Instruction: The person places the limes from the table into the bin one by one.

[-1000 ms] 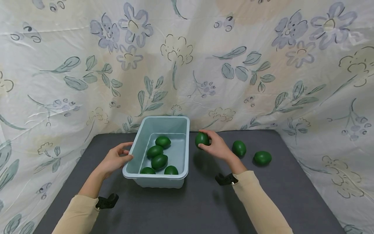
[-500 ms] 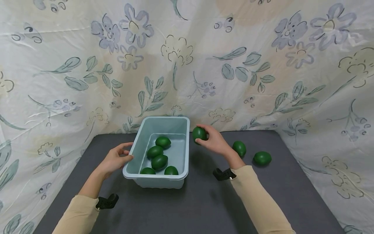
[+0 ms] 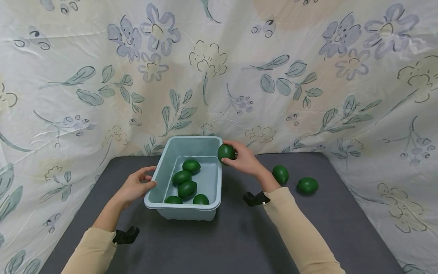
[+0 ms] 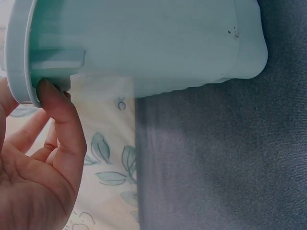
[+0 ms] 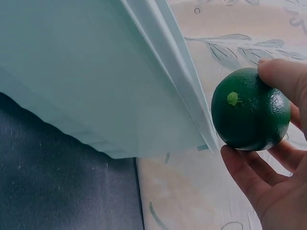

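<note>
In the head view my right hand [image 3: 244,160] pinches a dark green lime [image 3: 226,153] between thumb and fingers. It overlaps the back right rim of a pale blue plastic bin [image 3: 207,179]. The right wrist view shows a light green stem spot on this lime [image 5: 249,110], which is level with the bin's rim [image 5: 175,72]. My left hand [image 3: 138,185] grips the bin's left rim, its thumb [image 4: 60,105] tucked under the lip in the left wrist view. Several limes [image 3: 187,189] lie inside the bin; the front wall partly hides the nearest ones.
Two more limes, one upright [image 3: 280,174] and one on its side [image 3: 307,185], sit on the dark grey table [image 3: 236,243] to the right, beyond my right forearm. A floral cloth [image 3: 219,76] hangs right behind the table's back edge.
My right hand has carried its lime left and slightly up, from beside the bin to its right rim. My left hand and the bin have stayed in place.
</note>
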Demonstrator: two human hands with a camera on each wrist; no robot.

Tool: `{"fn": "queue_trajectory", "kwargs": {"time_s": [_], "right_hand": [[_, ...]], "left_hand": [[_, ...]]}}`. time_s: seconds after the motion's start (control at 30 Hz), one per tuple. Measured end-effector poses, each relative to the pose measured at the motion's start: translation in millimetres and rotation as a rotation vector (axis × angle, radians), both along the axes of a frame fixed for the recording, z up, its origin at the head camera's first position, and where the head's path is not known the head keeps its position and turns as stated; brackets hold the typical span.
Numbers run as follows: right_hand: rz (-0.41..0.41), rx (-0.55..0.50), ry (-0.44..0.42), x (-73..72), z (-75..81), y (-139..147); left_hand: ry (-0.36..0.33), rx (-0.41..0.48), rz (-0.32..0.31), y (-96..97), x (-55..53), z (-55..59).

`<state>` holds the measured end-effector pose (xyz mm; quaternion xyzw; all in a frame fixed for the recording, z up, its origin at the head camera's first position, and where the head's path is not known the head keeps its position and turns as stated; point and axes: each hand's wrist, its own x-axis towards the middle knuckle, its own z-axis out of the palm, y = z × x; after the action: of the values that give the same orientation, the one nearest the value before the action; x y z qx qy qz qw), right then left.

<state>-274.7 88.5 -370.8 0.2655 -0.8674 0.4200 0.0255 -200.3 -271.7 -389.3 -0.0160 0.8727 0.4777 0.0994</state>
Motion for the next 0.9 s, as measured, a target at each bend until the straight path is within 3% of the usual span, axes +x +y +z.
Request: {"fn": "queue_trajectory", "kwargs": {"time_s": [0.33, 0.9], "right_hand": [[0.060, -0.034, -0.008, 0.9, 3.4, -15], [0.126, 0.001, 0.018, 1.8, 11.9, -43]], "left_hand": [[-0.006, 0.004, 0.003, 0.6, 0.7, 0.7], [-0.004, 0.002, -0.004, 1.2, 1.4, 2.7]]}}
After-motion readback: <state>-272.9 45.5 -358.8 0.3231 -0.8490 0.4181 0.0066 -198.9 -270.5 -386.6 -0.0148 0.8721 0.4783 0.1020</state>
